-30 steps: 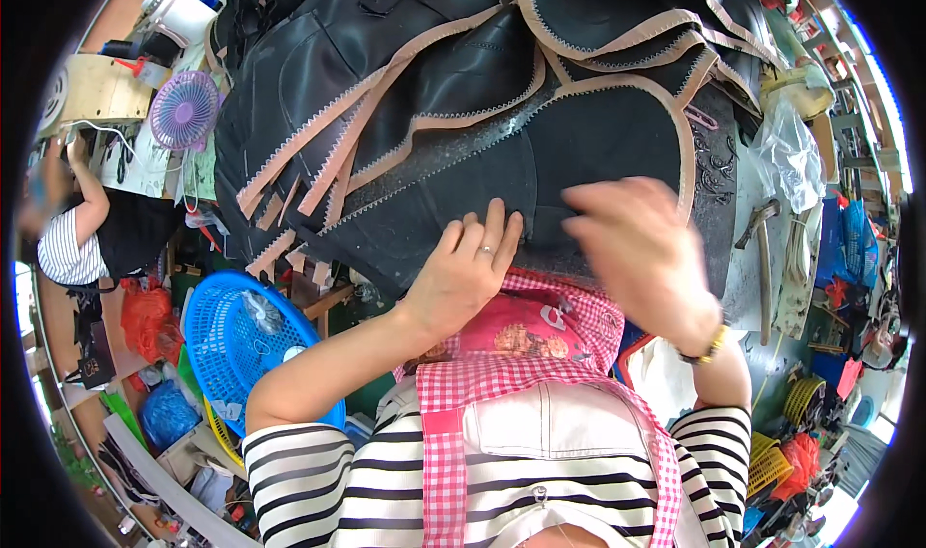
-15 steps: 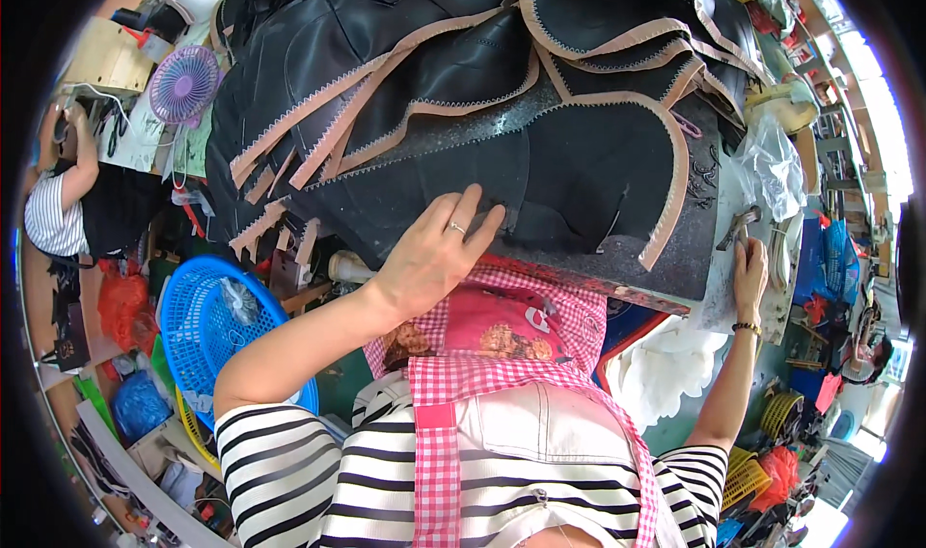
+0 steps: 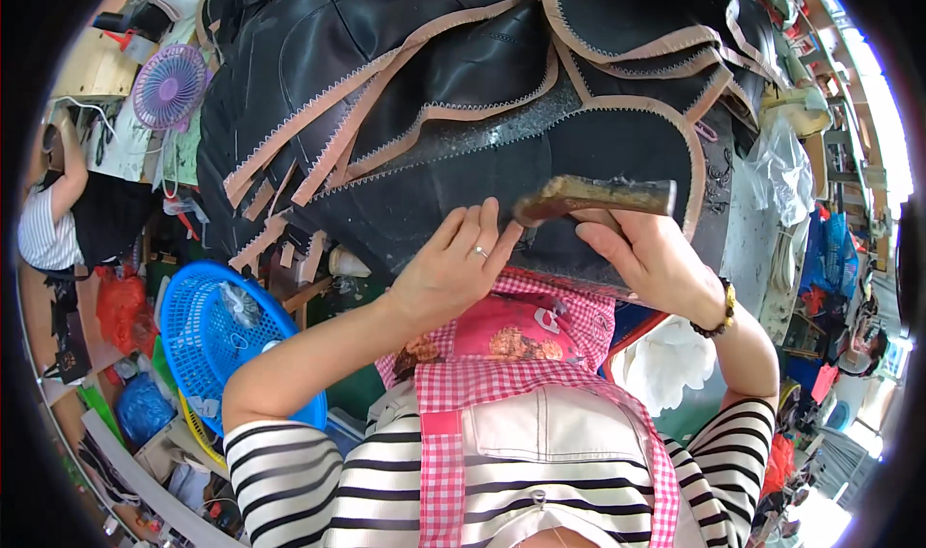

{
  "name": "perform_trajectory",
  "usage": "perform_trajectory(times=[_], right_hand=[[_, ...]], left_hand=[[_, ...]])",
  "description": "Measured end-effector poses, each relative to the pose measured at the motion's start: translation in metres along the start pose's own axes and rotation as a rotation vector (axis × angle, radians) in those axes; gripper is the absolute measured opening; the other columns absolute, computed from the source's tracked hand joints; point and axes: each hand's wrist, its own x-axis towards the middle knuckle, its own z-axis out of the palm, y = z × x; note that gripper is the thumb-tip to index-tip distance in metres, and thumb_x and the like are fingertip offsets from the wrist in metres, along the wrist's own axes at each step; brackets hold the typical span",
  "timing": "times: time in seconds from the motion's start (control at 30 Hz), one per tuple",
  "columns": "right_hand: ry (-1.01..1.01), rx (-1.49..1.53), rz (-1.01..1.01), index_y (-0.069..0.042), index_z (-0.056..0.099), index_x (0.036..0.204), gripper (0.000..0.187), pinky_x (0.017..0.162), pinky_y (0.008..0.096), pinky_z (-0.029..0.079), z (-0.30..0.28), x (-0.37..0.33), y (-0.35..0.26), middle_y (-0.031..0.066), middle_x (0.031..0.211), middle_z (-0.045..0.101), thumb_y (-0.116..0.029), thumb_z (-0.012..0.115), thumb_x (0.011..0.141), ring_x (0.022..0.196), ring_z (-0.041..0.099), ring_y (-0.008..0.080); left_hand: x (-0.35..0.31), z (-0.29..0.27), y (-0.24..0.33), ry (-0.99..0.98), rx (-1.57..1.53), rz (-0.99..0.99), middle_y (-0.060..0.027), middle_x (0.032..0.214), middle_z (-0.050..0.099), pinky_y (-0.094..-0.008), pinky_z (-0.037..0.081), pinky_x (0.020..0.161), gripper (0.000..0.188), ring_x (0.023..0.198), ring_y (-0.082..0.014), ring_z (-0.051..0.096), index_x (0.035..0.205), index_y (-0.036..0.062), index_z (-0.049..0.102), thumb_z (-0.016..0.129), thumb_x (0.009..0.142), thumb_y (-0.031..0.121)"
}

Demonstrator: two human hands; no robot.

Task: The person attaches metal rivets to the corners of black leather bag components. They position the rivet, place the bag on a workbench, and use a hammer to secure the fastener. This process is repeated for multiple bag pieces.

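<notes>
A black sheet-like piece (image 3: 617, 148) with a beige, zigzag-stitched edge lies on the dark work block (image 3: 719, 162) in front of me. My left hand (image 3: 449, 263) rests on its near edge, fingers stretched out, a ring on one of them. My right hand (image 3: 666, 259) is closed around a hammer (image 3: 598, 199) above the piece, just right of my left fingertips. The hammer's worn brown head points left; its handle is mostly hidden by the hand. Further black pieces (image 3: 482, 66) with the same edging are heaped behind.
At the left stand a blue plastic basket (image 3: 198, 307) and a purple fan (image 3: 171, 87). A co-worker (image 3: 58, 210) in a striped top is at the far left. A clear plastic bag (image 3: 783, 167) lies right of the block. White material (image 3: 666, 365) hangs below the block's near edge.
My right hand has come from the right side of the block to the middle, bringing the hammer over the black piece. My left hand has stayed on the piece, shifting slightly.
</notes>
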Motion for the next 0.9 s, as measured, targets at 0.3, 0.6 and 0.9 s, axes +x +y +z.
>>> perform_trajectory(times=[0.3,0.6,0.9], right_hand=[[-0.032,0.083,0.202,0.001,0.059,0.122,0.031,0.088,0.0377,0.048,0.014,-0.009,0.033,0.0201,0.110,0.065,-0.014,0.057,0.095,0.101,0.063,0.0346],[-0.146,-0.183,0.394,-0.001,0.063,0.110,0.022,0.054,0.0427,0.050,0.020,-0.003,-0.007,0.0207,0.074,0.062,-0.016,0.062,0.093,0.063,0.064,0.0378],[-0.564,-0.224,0.333,0.001,0.058,0.094,0.047,0.050,0.0382,0.049,-0.028,0.088,0.001,0.0187,0.071,0.062,-0.045,0.051,0.098,0.059,0.064,0.0284]], left_hand=[[-0.002,0.008,-0.001,0.064,-0.032,0.020,-0.0291,0.130,0.053,-0.0407,0.049,0.097,0.048,0.105,-0.0325,0.061,0.130,-0.0013,0.056,0.052,0.085,0.013],[-0.006,0.010,-0.002,0.062,0.010,0.041,-0.0292,0.130,0.052,-0.0401,0.047,0.100,0.049,0.107,-0.0318,0.060,0.131,-0.0024,0.056,0.050,0.086,0.016],[0.000,0.009,0.000,0.074,0.052,0.006,-0.0264,0.125,0.057,-0.0394,0.047,0.101,0.048,0.104,-0.0297,0.060,0.128,-0.0012,0.059,0.053,0.083,0.015]])
